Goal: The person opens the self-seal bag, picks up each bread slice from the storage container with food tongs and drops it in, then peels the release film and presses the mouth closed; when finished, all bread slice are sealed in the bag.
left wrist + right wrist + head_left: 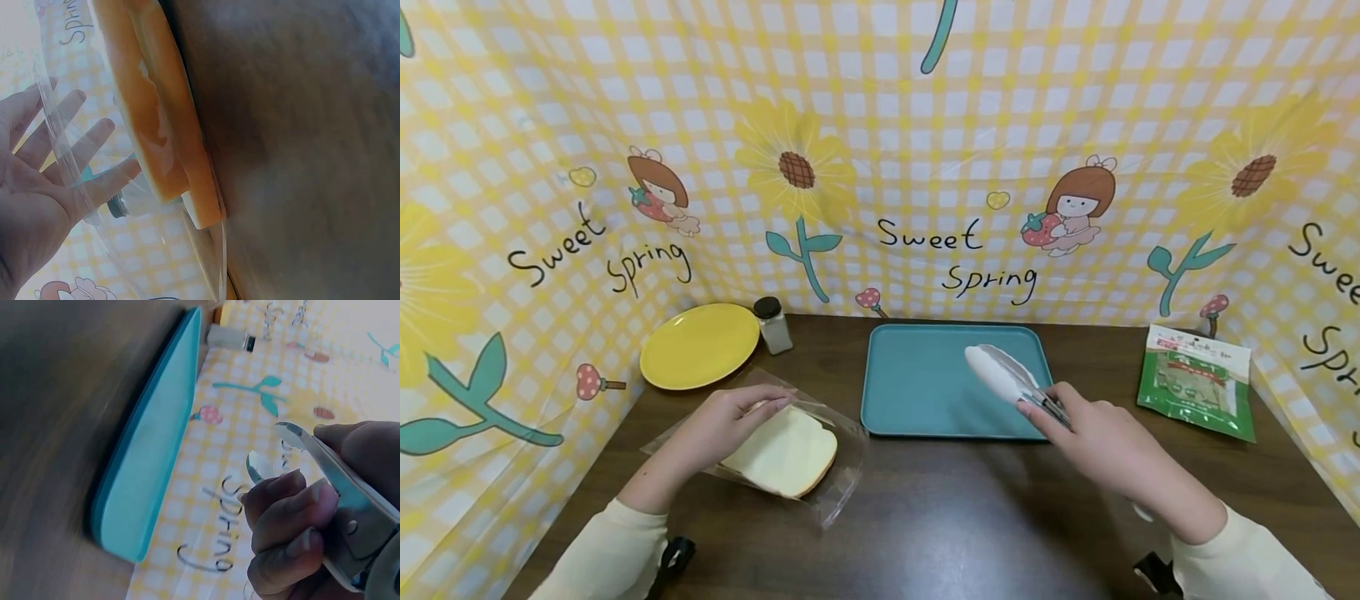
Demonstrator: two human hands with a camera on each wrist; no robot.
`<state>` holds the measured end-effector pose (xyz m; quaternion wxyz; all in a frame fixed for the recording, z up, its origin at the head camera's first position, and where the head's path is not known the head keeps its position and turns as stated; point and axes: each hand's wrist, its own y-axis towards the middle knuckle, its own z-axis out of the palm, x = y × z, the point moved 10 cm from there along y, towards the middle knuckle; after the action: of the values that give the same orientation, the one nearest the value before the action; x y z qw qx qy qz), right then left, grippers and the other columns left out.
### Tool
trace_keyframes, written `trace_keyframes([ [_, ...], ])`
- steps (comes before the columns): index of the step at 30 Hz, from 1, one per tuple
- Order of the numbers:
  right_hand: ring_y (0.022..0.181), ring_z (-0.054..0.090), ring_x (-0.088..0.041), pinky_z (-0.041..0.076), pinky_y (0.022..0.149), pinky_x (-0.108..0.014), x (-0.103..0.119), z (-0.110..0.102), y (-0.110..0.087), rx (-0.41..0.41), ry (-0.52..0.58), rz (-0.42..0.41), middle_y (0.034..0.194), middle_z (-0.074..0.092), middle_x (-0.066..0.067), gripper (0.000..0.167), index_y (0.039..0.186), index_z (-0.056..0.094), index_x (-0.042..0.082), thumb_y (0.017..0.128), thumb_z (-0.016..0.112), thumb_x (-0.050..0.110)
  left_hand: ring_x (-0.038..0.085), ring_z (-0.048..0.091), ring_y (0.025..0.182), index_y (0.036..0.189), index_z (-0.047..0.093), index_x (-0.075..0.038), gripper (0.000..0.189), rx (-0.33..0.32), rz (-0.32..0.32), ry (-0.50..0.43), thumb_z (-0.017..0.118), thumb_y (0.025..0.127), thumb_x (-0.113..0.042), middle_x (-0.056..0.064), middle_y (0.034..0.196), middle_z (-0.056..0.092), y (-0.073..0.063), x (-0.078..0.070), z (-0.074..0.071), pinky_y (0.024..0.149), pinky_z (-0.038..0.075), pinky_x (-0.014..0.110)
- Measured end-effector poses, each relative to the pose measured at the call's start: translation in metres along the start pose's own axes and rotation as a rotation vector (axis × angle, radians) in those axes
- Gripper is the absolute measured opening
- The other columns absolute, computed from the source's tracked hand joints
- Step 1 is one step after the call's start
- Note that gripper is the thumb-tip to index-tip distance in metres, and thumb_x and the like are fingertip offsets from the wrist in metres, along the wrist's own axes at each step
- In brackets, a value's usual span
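Note:
Sliced bread [790,457] lies on the table at front left, in a clear plastic bag [842,498]. At least two slices are stacked, their brown crusts showing in the left wrist view. My left hand [733,425] is over the bag's near-left part; its fingers [94,137] are spread and fairly straight beside the bread, with film crossing in front of them. My right hand [1101,433] grips metal tongs [1000,372] with pale, spoon-like ends. Those ends stand apart, above the right side of a teal tray [910,400].
A yellow plate [700,346] stands back left, beside a black-lidded glass shaker [773,327]. At the far right lies a green-and-white food packet [1197,382]. A checked, printed cloth [880,125] rises behind and around the dark wooden table [917,508].

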<state>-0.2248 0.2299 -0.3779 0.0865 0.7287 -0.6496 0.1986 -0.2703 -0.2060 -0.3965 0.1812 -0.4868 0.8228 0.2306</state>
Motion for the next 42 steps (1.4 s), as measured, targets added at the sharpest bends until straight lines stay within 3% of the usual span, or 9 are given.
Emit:
trace_keyframes([
  [15, 0.076, 0.065, -0.023, 0.047, 0.062, -0.036, -0.057, -0.010, 0.013, -0.015, 0.003, 0.067, 0.101, 0.075, -0.015, 0.084, 0.143, 0.050, 0.000, 0.108, 0.031, 0.074, 0.028, 0.074, 0.126, 0.131, 0.077, -0.017, 0.029, -0.003, -0.001, 0.016, 0.060, 0.111, -0.030, 0.002, 0.134, 0.078, -0.001, -0.001, 0.000, 0.103, 0.061, 0.053],
  [27, 0.076, 0.063, -0.023, 0.046, 0.061, -0.035, -0.076, -0.012, 0.014, 0.000, -0.002, 0.102, 0.101, 0.073, -0.017, 0.091, 0.146, 0.046, -0.006, 0.108, 0.028, 0.074, 0.030, 0.074, 0.126, 0.131, 0.077, -0.021, 0.028, 0.008, -0.018, -0.006, 0.059, 0.111, -0.031, 0.004, 0.133, 0.078, -0.003, 0.001, -0.001, 0.103, 0.061, 0.054],
  [42, 0.075, 0.065, -0.028, 0.046, 0.058, -0.037, -0.108, -0.011, 0.021, -0.046, -0.044, 0.121, 0.112, 0.070, -0.034, 0.092, 0.141, 0.045, -0.015, 0.111, 0.024, 0.070, 0.032, 0.074, 0.125, 0.133, 0.076, -0.017, 0.030, 0.018, -0.012, -0.015, 0.060, 0.112, -0.029, 0.006, 0.136, 0.077, -0.001, 0.002, -0.001, 0.099, 0.063, 0.050],
])
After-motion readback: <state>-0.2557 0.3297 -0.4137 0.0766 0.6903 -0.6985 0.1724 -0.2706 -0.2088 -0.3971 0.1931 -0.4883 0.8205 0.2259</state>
